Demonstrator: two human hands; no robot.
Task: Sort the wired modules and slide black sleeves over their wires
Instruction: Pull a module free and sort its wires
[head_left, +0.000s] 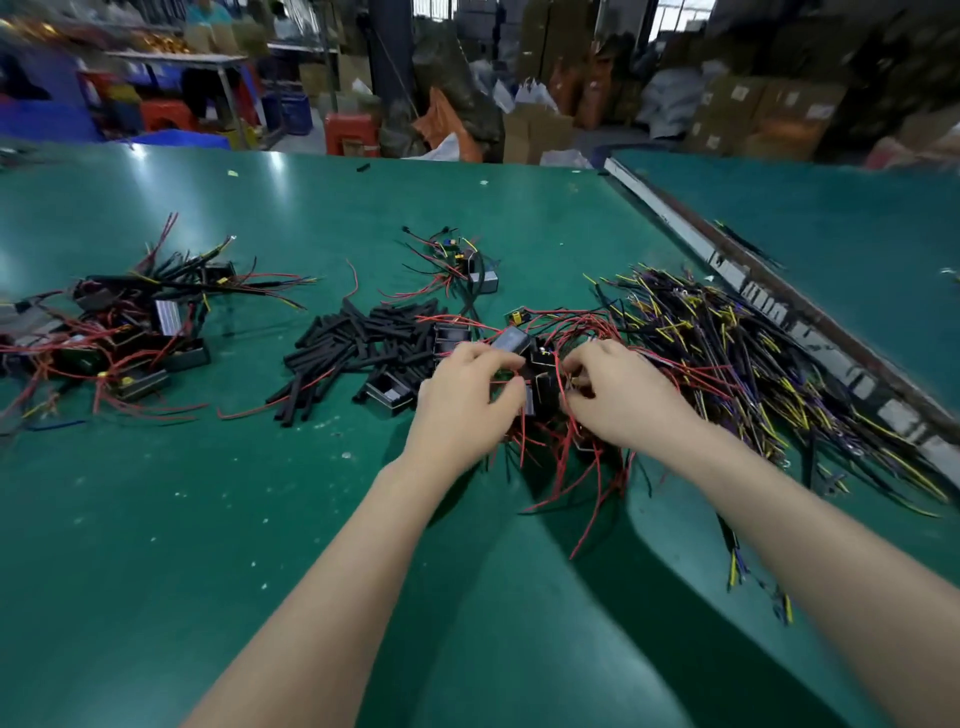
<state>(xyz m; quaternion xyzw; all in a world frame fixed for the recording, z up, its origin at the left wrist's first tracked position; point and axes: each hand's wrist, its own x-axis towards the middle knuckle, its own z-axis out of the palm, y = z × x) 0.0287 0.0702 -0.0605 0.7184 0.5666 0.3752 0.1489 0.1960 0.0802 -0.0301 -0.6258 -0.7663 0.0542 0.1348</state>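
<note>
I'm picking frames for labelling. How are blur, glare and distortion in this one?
Head view: far shelves and boxes are smeared; the green table top shows pale glare patches at far left and bows from the wide lens; both forearms cast dark shadows; the pile of short black sleeves stays fairly sharp.

Bare green surface (156, 519) wide open in near left. Far strip beyond piles open too. Blocking: module heap (109, 338) far left, black sleeves (358, 343) centre, wire tangle (727, 353) right, metal rail (779, 312) along right edge.

Sleeves (363, 343) lie between left module heap (114, 338) and right wire heap (727, 353)
</note>
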